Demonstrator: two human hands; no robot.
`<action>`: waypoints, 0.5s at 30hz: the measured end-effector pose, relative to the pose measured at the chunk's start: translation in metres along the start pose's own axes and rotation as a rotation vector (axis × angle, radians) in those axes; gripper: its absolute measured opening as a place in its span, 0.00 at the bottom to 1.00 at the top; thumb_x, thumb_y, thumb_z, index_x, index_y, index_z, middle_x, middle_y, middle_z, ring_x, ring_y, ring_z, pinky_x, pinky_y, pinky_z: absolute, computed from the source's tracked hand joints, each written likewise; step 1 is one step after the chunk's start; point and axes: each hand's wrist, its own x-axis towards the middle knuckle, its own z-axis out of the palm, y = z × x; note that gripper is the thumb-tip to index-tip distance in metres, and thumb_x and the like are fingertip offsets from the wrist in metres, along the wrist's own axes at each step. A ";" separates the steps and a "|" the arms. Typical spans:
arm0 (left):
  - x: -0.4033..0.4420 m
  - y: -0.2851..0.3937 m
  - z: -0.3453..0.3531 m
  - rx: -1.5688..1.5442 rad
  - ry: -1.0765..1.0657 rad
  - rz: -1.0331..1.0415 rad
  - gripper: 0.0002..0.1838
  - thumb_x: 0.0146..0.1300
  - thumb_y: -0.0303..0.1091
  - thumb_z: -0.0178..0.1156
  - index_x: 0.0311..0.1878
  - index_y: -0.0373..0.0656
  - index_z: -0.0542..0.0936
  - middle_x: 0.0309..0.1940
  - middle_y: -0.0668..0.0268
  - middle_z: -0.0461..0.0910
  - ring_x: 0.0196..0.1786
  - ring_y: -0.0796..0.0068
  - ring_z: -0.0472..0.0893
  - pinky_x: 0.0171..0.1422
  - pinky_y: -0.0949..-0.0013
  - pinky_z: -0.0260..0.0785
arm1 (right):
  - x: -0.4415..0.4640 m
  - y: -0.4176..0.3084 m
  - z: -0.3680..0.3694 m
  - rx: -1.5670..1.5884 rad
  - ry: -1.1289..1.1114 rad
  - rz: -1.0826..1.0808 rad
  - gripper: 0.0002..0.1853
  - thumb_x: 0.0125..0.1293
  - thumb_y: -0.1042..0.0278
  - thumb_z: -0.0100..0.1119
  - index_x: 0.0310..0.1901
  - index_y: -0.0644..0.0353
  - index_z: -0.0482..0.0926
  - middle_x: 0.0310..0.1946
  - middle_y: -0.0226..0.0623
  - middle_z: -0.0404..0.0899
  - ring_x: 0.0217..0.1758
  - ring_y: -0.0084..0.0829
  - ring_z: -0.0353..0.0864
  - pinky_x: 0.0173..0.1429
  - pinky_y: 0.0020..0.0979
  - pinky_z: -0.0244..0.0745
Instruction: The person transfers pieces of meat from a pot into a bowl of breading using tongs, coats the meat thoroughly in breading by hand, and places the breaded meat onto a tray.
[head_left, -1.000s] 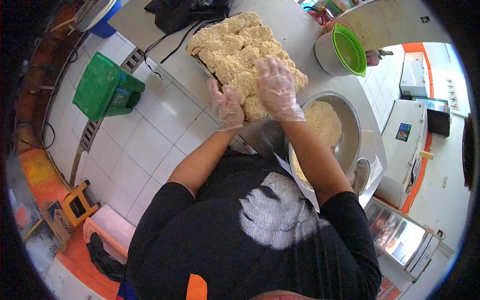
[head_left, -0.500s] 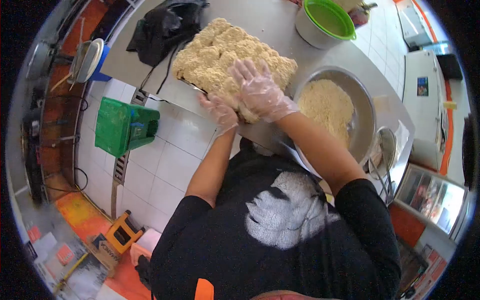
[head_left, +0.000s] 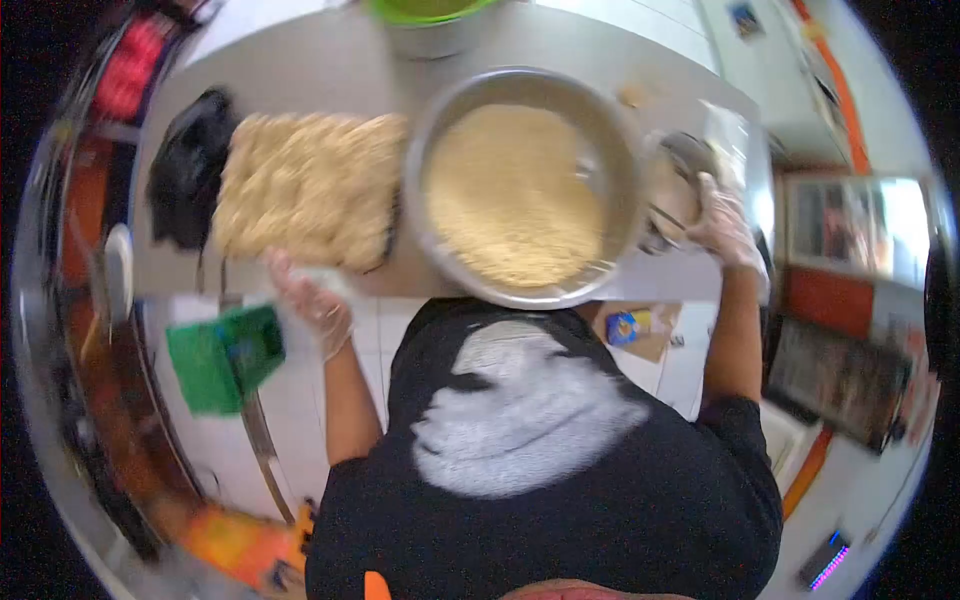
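Observation:
A tray heaped with lumpy, crumb-coated pieces (head_left: 310, 190) lies on the left part of the steel table. My left hand (head_left: 315, 308), in a clear plastic glove, is open just off the tray's front edge, fingers apart. To the right of the tray stands a large metal bowl (head_left: 622, 215) containing pale yellow crumbs (head_left: 515, 190). My gloved right hand (head_left: 725, 228) is beyond the bowl, its thumb and fingers spread at the edge of a round metal strainer-like utensil (head_left: 675, 185). Blur hides whether it grips that utensil.
A black plastic bag (head_left: 190, 165) lies left of the tray. At the back is a container with a green rim (head_left: 430, 12). A clear plastic bag (head_left: 725, 135) lies at the table's right end. Below the front edge, a green bin (head_left: 225, 358) stands on the left.
Both hands have left the pieces on the tray. My right hand has swung right past the bowl to the round utensil, my left has drawn back, and the view has turned right.

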 end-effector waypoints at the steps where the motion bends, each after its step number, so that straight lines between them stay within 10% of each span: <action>1: 0.010 0.012 0.008 -0.053 -0.042 0.088 0.27 0.85 0.53 0.38 0.74 0.45 0.67 0.67 0.49 0.74 0.75 0.42 0.70 0.81 0.40 0.61 | -0.011 0.021 0.008 -0.063 -0.072 0.056 0.54 0.46 0.69 0.83 0.77 0.59 0.65 0.68 0.53 0.75 0.74 0.53 0.73 0.77 0.45 0.72; 11: 0.069 0.122 0.104 -0.391 -0.438 -0.010 0.24 0.85 0.48 0.44 0.54 0.37 0.82 0.56 0.49 0.83 0.63 0.49 0.81 0.70 0.47 0.73 | -0.035 0.136 0.107 0.107 0.170 0.016 0.19 0.76 0.71 0.53 0.67 0.54 0.75 0.42 0.48 0.88 0.43 0.48 0.90 0.48 0.49 0.84; 13: 0.086 0.141 0.115 -0.344 -0.561 0.194 0.21 0.84 0.47 0.49 0.53 0.38 0.83 0.51 0.52 0.86 0.55 0.51 0.86 0.63 0.53 0.79 | -0.042 0.156 0.097 0.246 0.115 0.085 0.22 0.74 0.62 0.61 0.67 0.53 0.76 0.48 0.45 0.88 0.50 0.48 0.89 0.54 0.48 0.83; 15: 0.056 0.111 0.140 -0.123 -0.783 -0.047 0.20 0.83 0.46 0.50 0.53 0.38 0.83 0.51 0.53 0.87 0.54 0.51 0.87 0.62 0.56 0.80 | -0.052 0.172 0.063 0.214 0.072 0.043 0.26 0.72 0.57 0.65 0.69 0.53 0.76 0.50 0.45 0.88 0.53 0.48 0.88 0.56 0.47 0.83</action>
